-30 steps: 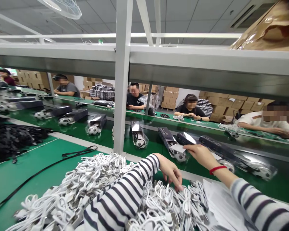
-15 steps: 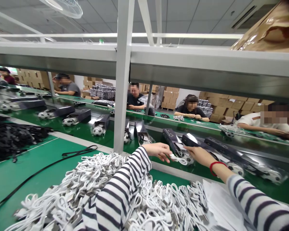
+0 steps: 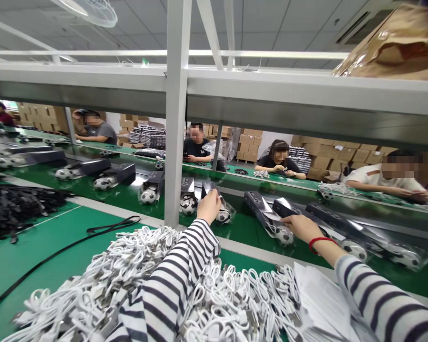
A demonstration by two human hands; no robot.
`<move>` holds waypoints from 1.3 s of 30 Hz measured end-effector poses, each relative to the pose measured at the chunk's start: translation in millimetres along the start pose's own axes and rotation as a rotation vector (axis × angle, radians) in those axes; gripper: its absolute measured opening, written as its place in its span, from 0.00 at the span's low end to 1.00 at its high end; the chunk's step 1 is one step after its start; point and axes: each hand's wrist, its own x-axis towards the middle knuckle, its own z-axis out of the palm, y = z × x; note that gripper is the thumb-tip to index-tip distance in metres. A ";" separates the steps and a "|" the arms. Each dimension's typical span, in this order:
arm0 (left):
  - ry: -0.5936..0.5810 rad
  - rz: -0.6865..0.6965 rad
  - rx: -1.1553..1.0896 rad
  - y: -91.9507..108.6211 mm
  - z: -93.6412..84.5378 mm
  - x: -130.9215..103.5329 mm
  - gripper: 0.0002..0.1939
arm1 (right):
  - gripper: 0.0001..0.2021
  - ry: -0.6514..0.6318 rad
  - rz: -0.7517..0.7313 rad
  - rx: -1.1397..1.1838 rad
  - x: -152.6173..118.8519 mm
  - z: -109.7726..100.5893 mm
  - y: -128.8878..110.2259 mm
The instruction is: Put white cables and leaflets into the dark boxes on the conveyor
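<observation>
Hands apart, both stretched toward the centre of the frame: the left hand (image 3: 209, 208), fingers curled, lies over a dark box (image 3: 206, 188), and whether it grips anything cannot be told; the right hand (image 3: 302, 228), at centre right, appears to pinch a white leaflet (image 3: 270, 213) at the mouth of a second box (image 3: 256, 204), probably by its edge to leave most of the sheet free. Nearest, along the lower edge, white cables (image 3: 231, 297) lie heaped, bundled into smooth, rubbery-looking, metal-tipped loops, presumably there for easy reach. At lower right, thin overlapping sheets (image 3: 319, 297) lie beside them. At left, a flat black strap (image 3: 39, 263) curves across the green tabletop (image 3: 64, 232), below a tangled black heap (image 3: 17, 209). Beyond, more boxes (image 3: 92, 167) rest slantwise on a glossy green belt (image 3: 235, 233); at their ends sit round, black-and-white balls (image 3: 224, 216) in crinkled clear plastic, likely against scuffs. Behind a straight, pale post (image 3: 176, 118), co-workers (image 3: 196, 149) sit before stacked cardboard cartons (image 3: 342, 156)
</observation>
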 end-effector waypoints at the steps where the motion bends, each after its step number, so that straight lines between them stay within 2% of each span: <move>1: -0.024 0.023 0.057 0.6 1.6 -1.0 0.06 | 0.18 -0.013 -0.004 -0.014 2.8 1.4 0.4; 5: -0.125 0.087 0.181 4.0 12.6 -1.1 0.08 | 0.21 -0.089 -0.092 0.022 9.5 2.3 -1.0; 8: -0.140 0.135 0.187 4.9 21.6 1.0 0.10 | 0.20 -0.055 -0.097 0.113 -5.1 -11.6 0.8; 10: -0.152 0.176 0.187 5.6 26.5 2.2 0.11 | 0.19 -0.059 -0.073 0.192 -29.9 -24.1 6.2; 13: -0.173 0.243 0.189 9.8 32.3 3.0 0.12 | 0.22 -0.215 -0.029 0.294 -85.1 -34.5 17.6; 16: -0.207 0.328 0.176 16.7 35.8 2.9 0.14 | 0.30 -0.302 0.075 0.299 -141.5 -30.6 21.5; 19: -0.242 0.394 0.179 21.7 36.3 1.4 0.15 | 0.37 -0.300 0.116 0.300 -175.3 -22.1 11.8; 21: -0.239 0.420 0.203 22.6 36.2 -1.0 0.17 | 0.37 -0.237 0.136 0.297 -182.5 -18.9 2.7; 25: -0.222 0.407 0.255 20.6 38.6 -6.8 0.21 | 0.34 -0.101 0.175 0.316 -180.3 -17.4 -4.4; 29: -0.203 0.354 0.165 17.7 34.4 -6.0 0.18 | 0.18 -0.043 0.218 0.406 -177.8 -11.5 8.6; 31: -0.231 0.291 0.049 18.6 23.4 -2.7 0.17 | 0.16 -0.062 0.217 0.467 -176.8 -6.5 21.6; 33: -0.353 0.242 -0.121 24.1 7.3 -0.1 0.16 | 0.17 -0.098 0.207 0.548 -174.6 -3.1 37.4; 35: -0.590 0.284 -0.290 35.8 -8.8 -1.2 0.17 | 0.18 -0.112 0.201 0.657 -170.0 -4.6 52.9; 37: -0.931 0.387 -0.373 52.7 -18.9 -8.1 0.17 | 0.16 -0.074 0.221 0.773 -161.7 -13.5 63.8; 39: -1.398 0.411 -0.365 71.4 -19.2 -20.5 0.22 | 0.18 0.012 0.215 0.865 -149.0 -29.8 65.0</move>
